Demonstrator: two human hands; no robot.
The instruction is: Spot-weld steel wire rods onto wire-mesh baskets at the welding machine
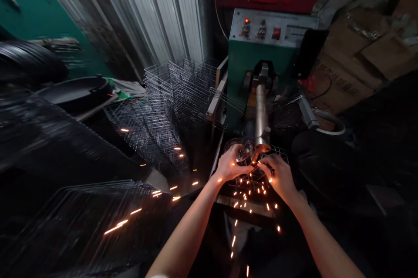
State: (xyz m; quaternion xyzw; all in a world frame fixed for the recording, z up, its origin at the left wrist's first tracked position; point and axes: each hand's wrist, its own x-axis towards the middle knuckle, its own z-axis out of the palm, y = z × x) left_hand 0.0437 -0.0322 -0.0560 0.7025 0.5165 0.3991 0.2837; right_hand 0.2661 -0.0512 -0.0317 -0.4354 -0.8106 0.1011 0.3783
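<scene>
Just below the copper-coloured tip of a metal cylinder on a green machine, bright sparks fly out and fall. My left hand is closed round the left side of a wire piece, its thumb reaching toward the tip. On the right, my right hand has its fingers pinched at the right side of the wire piece, close under the tip. The wire grid shows behind my right hand's fingers. Glare and dark hide exactly where the fingertips meet the wire.
Stacked wire racks stand left of the machine, with more wire grids at the lower left. A black round pan lies farther left. Cardboard boxes and a black phone-like object are at the right. Sparks also streak leftward.
</scene>
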